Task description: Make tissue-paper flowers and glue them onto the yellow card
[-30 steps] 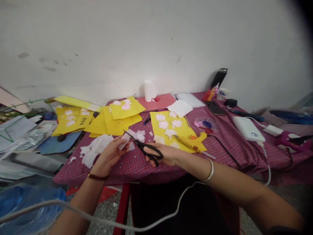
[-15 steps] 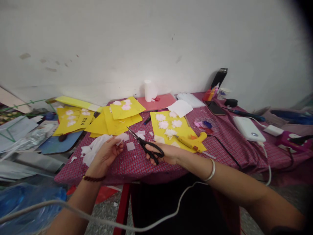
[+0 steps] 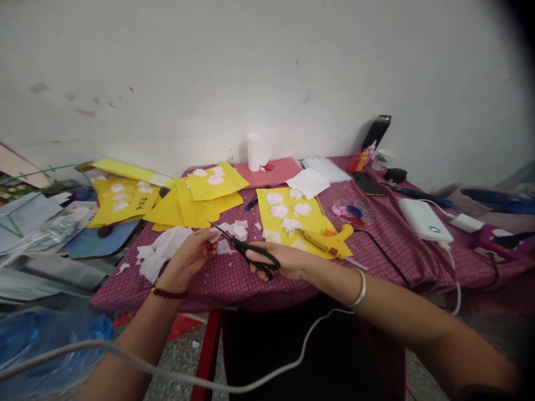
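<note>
Black-handled scissors (image 3: 244, 246) are in my right hand (image 3: 276, 259), with fingers through the handle loops and the blades pointing up and left. My left hand (image 3: 194, 253) pinches a small piece of white tissue paper (image 3: 218, 235) close to the blades. Behind and left of that hand lies a crumpled pile of white tissue (image 3: 156, 253). Small cut tissue squares (image 3: 225, 247) lie on the checked cloth by the scissors. Just beyond my right hand is a yellow sheet (image 3: 267, 209) bearing several pinkish-white tissue flowers (image 3: 279, 211).
A yellow glue gun (image 3: 328, 240) rests on the yellow sheet, its black cord running right. More yellow sheets (image 3: 192, 209) overlap at left. A phone (image 3: 368, 184), a white power bank (image 3: 425, 220) and a black flask (image 3: 376, 132) are at right. A white cable (image 3: 251, 388) crosses in front.
My left hand has moved right, toward the scissors, bringing the tissue piece up to the blades. The right hand with the scissors has hardly moved.
</note>
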`<state>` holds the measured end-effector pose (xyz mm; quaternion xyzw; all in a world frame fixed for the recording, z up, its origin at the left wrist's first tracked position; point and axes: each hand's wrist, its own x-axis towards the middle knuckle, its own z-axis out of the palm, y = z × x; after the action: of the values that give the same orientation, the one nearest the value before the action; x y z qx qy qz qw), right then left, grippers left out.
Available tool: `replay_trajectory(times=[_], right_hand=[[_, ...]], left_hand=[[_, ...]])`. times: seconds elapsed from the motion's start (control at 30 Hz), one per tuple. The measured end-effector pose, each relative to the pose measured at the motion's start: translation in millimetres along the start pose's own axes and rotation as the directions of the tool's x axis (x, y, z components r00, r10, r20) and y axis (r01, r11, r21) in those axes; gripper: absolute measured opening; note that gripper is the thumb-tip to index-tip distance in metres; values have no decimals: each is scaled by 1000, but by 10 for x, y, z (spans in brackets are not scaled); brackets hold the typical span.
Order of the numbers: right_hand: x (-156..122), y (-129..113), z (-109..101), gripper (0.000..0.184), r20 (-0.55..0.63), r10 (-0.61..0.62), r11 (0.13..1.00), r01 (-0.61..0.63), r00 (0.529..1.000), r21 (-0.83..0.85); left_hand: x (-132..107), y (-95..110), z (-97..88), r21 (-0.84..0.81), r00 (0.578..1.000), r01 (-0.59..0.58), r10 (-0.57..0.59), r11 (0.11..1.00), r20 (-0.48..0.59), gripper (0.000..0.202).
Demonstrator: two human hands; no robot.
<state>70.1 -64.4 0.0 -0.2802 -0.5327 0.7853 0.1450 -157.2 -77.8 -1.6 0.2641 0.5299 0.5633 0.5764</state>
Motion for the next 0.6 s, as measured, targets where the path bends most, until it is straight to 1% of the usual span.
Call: replay_trajectory(times=[0.1,0.2,0.23,0.3,0.4,0.43,0.5,0.6], right_hand=[[-8,8,5,36,-30,-40,999,39,999,-27],[6,9,-11,33,-28,-48,999,47,998,-26],[13,5,-24,33,-16,-27,1000,27,1000,-7],[25,-6,-64,33,33,49,997,-51,998,60],[35,-16,-144,38,127,142,971,-163,982,173],[38,-12,-170,41,150,149,963,-178,977,203],[46,5,-215,44,187,146,951,-190,971,243],[55,34,-253,47,212,133,946,-188,968,265]], left_hand=[[18,-4,3,30,1000,-1,1,1000,13,17],[34,7,-5,61,1000,-12,11,998,15,18],[39,14,-12,74,1000,-20,19,997,13,18],[49,29,-30,107,999,-47,46,993,7,19],[52,53,-50,170,993,-114,117,979,-8,15],[49,59,-47,187,989,-140,145,972,-10,15],[43,64,-25,210,981,-189,194,959,-4,20],[50,45,35,249,976,-217,218,944,23,25]])
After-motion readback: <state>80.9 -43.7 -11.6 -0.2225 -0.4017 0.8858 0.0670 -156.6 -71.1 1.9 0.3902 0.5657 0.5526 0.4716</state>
